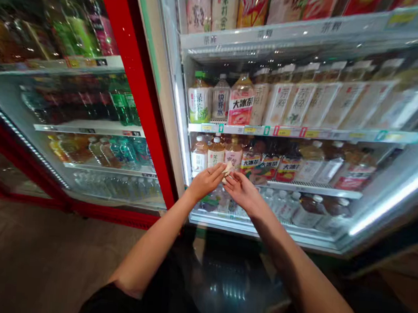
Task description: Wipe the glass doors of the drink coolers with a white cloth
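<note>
- The left hand (pixel 207 181) reaches in from the lower left, its fingers fairly straight and bunched on a crumpled pale cloth (pixel 228 172), which may be tissue.
- The right hand (pixel 243 189) meets it from the other side, fingers bent, grasping the cloth's lower right part; the two hands are just beside each other.
- The cloth is between the two sets of fingertips, in front of the lower shelves of a lit drinks cooler (pixel 261 230); whether it touches the cooler's front, I cannot tell.
- Behind the hands stand pale-labelled bottles (pixel 216 156), with dark-and-red-labelled bottles (pixel 268 165) to their right.
- On the shelf above are a green-capped bottle (pixel 199 101) and, further right, a pink-labelled bottle (pixel 241 101), both upright.
- A bright light strip (pixel 395 198) slants along the cooler's right side.
- To the left, a red frame (pixel 139 70) borders a second cooler (pixel 89 130) of bottles, many blurred.
- A brownish floor (pixel 44 254) shows at lower left, beside a black sleeve (pixel 113 302).
</note>
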`<state>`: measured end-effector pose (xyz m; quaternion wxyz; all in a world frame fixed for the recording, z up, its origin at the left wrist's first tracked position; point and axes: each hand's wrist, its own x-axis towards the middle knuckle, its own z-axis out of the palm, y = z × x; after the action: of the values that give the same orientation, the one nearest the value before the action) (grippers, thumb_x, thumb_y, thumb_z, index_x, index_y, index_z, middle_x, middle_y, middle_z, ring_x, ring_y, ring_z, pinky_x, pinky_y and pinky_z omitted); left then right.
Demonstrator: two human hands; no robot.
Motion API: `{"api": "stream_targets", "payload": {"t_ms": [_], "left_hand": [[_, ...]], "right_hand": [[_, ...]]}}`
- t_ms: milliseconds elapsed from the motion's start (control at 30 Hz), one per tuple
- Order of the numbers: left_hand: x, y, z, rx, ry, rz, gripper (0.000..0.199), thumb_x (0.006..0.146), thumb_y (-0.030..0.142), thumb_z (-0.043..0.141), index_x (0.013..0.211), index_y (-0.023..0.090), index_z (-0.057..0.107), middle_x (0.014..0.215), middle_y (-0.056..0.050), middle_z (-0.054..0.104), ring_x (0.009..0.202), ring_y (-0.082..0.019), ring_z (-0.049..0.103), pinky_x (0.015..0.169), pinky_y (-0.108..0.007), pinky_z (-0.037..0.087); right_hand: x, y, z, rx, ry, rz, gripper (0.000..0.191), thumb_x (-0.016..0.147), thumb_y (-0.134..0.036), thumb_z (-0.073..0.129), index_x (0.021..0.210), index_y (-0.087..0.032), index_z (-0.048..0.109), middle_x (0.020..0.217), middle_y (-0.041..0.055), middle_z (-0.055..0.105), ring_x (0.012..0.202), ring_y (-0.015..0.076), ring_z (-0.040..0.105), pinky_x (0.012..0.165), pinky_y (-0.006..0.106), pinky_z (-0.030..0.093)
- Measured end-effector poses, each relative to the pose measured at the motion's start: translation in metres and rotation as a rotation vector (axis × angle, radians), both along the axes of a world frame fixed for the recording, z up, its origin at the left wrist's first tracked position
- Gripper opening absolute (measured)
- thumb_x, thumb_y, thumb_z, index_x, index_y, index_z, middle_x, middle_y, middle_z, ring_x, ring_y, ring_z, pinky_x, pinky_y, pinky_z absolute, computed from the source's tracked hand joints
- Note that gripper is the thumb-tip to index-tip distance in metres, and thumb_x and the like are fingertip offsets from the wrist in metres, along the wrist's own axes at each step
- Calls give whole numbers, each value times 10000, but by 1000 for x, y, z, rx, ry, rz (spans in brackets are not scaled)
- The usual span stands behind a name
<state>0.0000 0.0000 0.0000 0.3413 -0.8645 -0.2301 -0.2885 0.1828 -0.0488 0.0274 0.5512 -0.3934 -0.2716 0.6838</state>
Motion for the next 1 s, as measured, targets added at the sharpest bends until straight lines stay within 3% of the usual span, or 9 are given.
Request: {"api": "stream_targets", "payload": {"t_ms": [133,267,400,533,600,667,767,900,1000], "left_hand": [[-20,15,44,20,-111,147,169,1072,160,617,1193,204,726,1313,-120,800,1164,-229,777,973,-350,656],[-19,4,49,72,-343,295,229,1037,107,626,1241,174,707,1355,-196,749,1185,-298,742,830,-364,665],[-6,-2,51,71,-271,182,174,975,91,733,1029,256,739,1239,-67,801,1103,-217,740,867,-293,640],[-11,16,92,94,-345,177,182,1001,93,679,1033,259,745,1275,-70,778,1203,-232,704,926,-316,631],[-21,26,115,114,-486,226,229,1025,81,586,1106,228,741,1295,-123,742,1253,-279,672,955,-391,631],[-29,32,126,129,-690,250,314,1008,43,515,1136,218,741,1279,-131,725,1270,-297,660,1033,-447,610],[-31,28,114,154,-802,223,388,997,46,500,1287,199,707,1369,-155,706,1371,-324,617,1161,-502,551],[-22,21,85,154,-629,178,447,1019,346,708,1422,169,637,1525,-226,618,1483,-392,550,1204,-565,534],[-23,28,90,151,-554,83,308,1064,325,660,1352,219,669,1496,-177,655,1461,-329,605,1199,-522,559]], "right_hand": [[23,-10,25,123,-46,-2,146,937,-267,633,972,-255,775,1141,64,843,1039,175,801,916,288,641],[41,-14,48,294,-145,-79,154,861,-331,726,985,-279,801,1243,29,819,1115,183,779,979,289,618],[44,-12,69,473,-309,-141,239,804,-397,746,1008,-293,814,1246,25,810,1152,218,755,997,342,604],[41,-8,89,634,-458,-164,270,799,-415,728,1018,-288,823,1236,33,807,1217,262,713,1111,447,545],[42,-4,97,707,-517,-177,244,799,-385,721,998,-285,820,1232,34,808,1248,276,694,1182,488,490],[46,1,104,798,-589,-200,211,815,-351,701,983,-282,809,1255,40,802,1276,287,683,1219,517,455],[51,12,110,1046,-834,-292,233,902,-311,622,1069,-279,780,1342,65,776,1340,301,664,1239,572,445],[51,30,113,1342,-1167,-408,366,1031,-253,507,1350,-282,683,1578,69,645,1569,289,485,1332,622,347],[48,44,110,1424,-1354,-441,485,1076,-228,469,1550,-290,552,1716,54,502,1686,277,283,1367,615,308]]}}
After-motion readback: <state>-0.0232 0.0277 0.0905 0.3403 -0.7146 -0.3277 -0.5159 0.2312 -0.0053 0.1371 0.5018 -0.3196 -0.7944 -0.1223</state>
